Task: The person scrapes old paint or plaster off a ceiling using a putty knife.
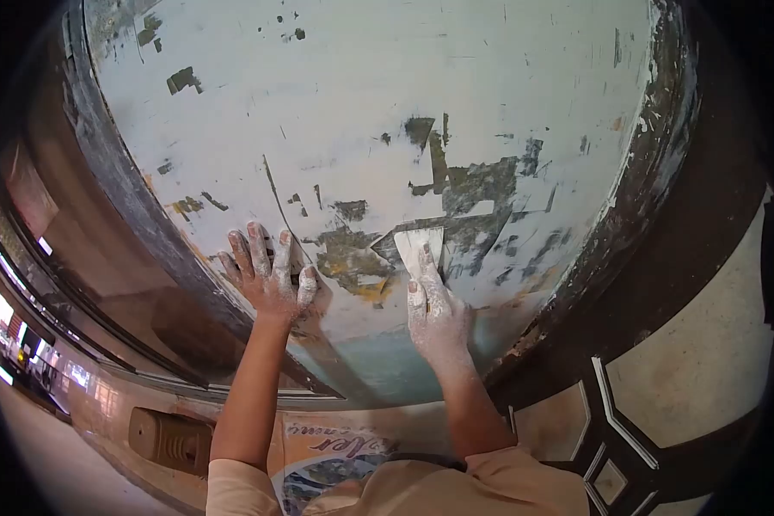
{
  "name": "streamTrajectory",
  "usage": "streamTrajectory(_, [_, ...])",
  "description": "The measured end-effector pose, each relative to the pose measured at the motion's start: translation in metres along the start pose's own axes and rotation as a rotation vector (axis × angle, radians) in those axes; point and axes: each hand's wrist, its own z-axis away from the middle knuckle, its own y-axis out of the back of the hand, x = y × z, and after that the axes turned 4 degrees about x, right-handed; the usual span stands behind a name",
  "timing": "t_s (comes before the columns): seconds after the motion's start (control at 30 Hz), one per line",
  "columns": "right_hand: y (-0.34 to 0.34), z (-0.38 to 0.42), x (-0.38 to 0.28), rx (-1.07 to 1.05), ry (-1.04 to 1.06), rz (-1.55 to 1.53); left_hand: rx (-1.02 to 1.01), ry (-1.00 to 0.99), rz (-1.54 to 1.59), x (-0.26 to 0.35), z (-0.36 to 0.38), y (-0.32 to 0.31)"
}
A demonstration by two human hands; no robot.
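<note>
My left hand (pixel 271 279) lies flat against the wall panel (pixel 318 95), fingers spread and dusted with white powder. In my right hand (pixel 439 314) is a putty knife (pixel 417 245), its wide blade pointing up and touching the panel. White powder coats that hand too, and the knife's handle is mostly hidden by the fingers. Around the blade the pale coating gives way to a dark bare patch (pixel 482 185). Below my left hand's level, another dark and yellowish patch (pixel 353 258) shows between the two hands. Smaller scraped spots dot the upper panel.
A dark frame (pixel 611 249) with flaking edges borders the panel on the right, and a worn grey one (pixel 120 163) on the left. Glass panes (pixel 60 249) stand at the far left. A brown plastic stool (pixel 170 439) is low left, near a printed sheet (pixel 335 447).
</note>
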Motion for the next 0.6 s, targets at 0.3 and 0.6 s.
streamTrajectory(0.3, [0.000, -0.006, -0.002, -0.029, -0.040, 0.005, -0.029, 0.022, 0.001, 0.000, 0.002, 0.002])
streamTrajectory(0.6, [0.002, -0.010, 0.002, -0.037, -0.017, -0.025, -0.022, 0.016, 0.001, 0.000, 0.002, 0.002])
